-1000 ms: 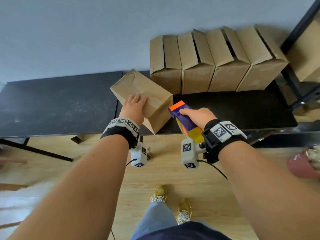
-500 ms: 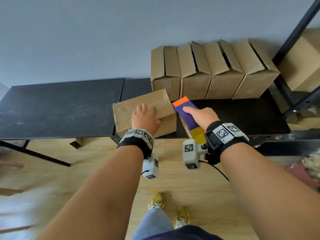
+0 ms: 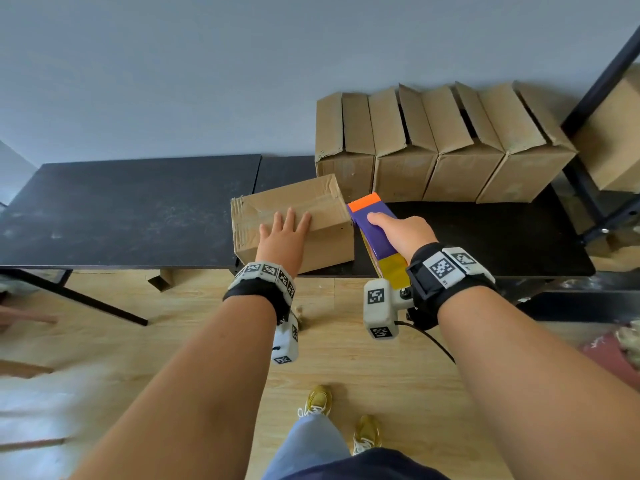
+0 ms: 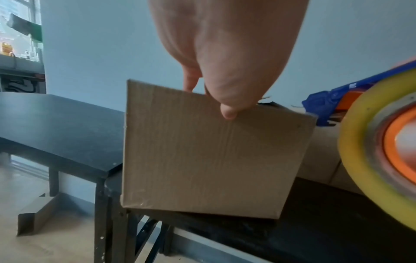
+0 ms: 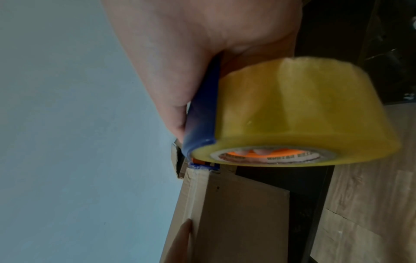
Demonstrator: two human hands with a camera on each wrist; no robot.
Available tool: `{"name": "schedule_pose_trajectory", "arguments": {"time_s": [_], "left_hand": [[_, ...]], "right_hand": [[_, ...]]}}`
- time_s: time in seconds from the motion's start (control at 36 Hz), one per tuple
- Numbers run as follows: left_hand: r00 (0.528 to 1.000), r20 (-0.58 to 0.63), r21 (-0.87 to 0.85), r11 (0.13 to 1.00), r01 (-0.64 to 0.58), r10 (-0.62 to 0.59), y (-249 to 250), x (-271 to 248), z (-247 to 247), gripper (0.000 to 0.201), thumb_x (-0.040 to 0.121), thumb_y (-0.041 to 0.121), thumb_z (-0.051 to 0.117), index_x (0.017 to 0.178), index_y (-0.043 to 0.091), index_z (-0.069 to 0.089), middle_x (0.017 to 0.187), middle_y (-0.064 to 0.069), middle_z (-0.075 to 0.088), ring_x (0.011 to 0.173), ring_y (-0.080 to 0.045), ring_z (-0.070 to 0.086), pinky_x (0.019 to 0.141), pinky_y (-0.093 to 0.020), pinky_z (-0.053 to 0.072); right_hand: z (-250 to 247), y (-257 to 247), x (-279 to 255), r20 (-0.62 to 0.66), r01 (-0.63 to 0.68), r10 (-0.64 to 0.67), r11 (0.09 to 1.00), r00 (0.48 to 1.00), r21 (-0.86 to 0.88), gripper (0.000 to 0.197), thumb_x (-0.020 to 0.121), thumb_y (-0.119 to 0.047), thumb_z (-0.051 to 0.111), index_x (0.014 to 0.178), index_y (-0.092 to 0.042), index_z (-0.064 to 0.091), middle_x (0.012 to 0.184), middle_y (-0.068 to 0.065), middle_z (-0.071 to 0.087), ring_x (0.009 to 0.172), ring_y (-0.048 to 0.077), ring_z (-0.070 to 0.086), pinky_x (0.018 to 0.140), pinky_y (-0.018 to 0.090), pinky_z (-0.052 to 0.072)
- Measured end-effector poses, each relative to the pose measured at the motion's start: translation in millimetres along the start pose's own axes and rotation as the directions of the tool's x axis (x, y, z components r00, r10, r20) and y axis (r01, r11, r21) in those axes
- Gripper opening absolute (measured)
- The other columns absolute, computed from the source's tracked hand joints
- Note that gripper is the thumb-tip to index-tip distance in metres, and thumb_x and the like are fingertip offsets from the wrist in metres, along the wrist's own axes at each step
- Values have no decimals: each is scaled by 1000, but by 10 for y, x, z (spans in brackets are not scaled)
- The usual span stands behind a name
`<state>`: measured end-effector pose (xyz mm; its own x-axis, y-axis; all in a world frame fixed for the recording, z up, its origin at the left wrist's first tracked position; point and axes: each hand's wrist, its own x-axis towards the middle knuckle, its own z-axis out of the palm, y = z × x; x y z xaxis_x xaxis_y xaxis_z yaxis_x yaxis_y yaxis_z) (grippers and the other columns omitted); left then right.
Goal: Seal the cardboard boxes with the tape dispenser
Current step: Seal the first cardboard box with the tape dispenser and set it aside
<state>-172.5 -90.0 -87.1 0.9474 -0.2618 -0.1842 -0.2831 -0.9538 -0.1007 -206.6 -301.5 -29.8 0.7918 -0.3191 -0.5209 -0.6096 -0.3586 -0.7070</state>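
A closed cardboard box point(image 3: 304, 216) point(image 4: 209, 151) point(image 5: 236, 218) lies at the front edge of the black table point(image 3: 121, 216). My left hand point(image 3: 285, 233) point(image 4: 225, 53) rests flat on its top with straight fingers, the thumb over the near edge. My right hand point(image 3: 401, 230) point(image 5: 191, 58) grips a tape dispenser point(image 3: 372, 226) point(image 5: 202, 113), purple with an orange front end and a yellow tape roll point(image 3: 393, 271) point(image 4: 378, 160) point(image 5: 303, 110). The dispenser's front end touches the box's right end.
A row of several cardboard boxes point(image 3: 440, 147) with loose top flaps stands at the back right of the table against the grey wall. A black rack point(image 3: 595, 91) holding another box point(image 3: 616, 133) is on the far right. Wooden floor lies below.
The box turned from a tilted diagonal pose to lying level and square along the table's front edge. My left hand flattened on top. The dispenser's front end came up to the box's right end.
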Motion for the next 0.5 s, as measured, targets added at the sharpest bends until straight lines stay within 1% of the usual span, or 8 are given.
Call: {"name": "schedule_pose_trajectory", "arguments": {"time_s": [0.11,0.17,0.22,0.25,0.33,0.36,0.42,0.5], "left_hand": [[1000,14,-86,996,-6,7,-176,-9,-117,80,87,-7,48,152,22,11,159,-7,13,146,-31,14,116,-49,25],[1000,-18,-119,993,-4,2,-291,-36,-138,77,87,-7,49,151,20,16,158,-3,18,144,-27,20,113,-44,30],[1000,-26,-94,996,-14,11,-378,-63,-133,76,85,-6,51,150,20,20,156,-1,21,140,-25,25,109,-42,36],[1000,-15,-65,998,-17,16,-406,-69,-114,78,85,-6,50,150,22,19,157,-1,19,141,-26,23,108,-45,35],[1000,28,-5,1000,13,-13,-486,-59,-13,93,84,-6,47,152,38,1,160,-1,-2,146,-37,1,111,-64,16],[999,33,-1,1000,14,-14,-514,-49,22,95,85,-6,46,151,41,-4,160,-1,-5,145,-39,-2,110,-68,13],[1000,24,14,1000,-10,9,-557,-45,69,94,87,-2,47,151,40,-9,161,-2,-4,145,-40,1,109,-69,14],[998,-12,76,995,-59,60,-602,-47,99,94,88,7,53,151,35,-11,161,-4,0,144,-41,7,110,-65,20]], "right_hand": [[88,-118,-33,10,13,-13,1000,1000,-12,47,84,-56,61,96,-11,57,95,7,62,90,25,61,78,34,44],[159,-166,-41,14,14,-14,1000,1000,-22,43,85,-55,61,87,-12,55,93,7,61,88,25,60,80,34,45],[235,-202,-38,14,13,-13,1000,1000,-23,42,85,-54,61,79,-14,52,88,6,59,86,25,58,80,34,44],[271,-213,-37,11,9,-9,1000,1000,-21,41,85,-54,61,77,-15,51,87,5,58,85,25,58,79,34,43],[362,-234,-24,-10,-5,5,1000,1000,-23,40,86,-52,60,75,-14,51,80,4,56,77,23,56,75,33,41],[390,-244,-13,-18,-14,13,1000,1000,-28,40,86,-51,60,75,-14,50,79,4,56,73,21,54,74,33,41],[445,-274,12,-39,-38,36,998,999,-44,40,87,-51,59,75,-14,50,77,4,54,68,19,52,72,32,39],[539,-315,37,-68,-90,85,994,994,-62,41,89,-51,58,75,-13,48,74,3,52,65,17,49,72,31,38]]}}
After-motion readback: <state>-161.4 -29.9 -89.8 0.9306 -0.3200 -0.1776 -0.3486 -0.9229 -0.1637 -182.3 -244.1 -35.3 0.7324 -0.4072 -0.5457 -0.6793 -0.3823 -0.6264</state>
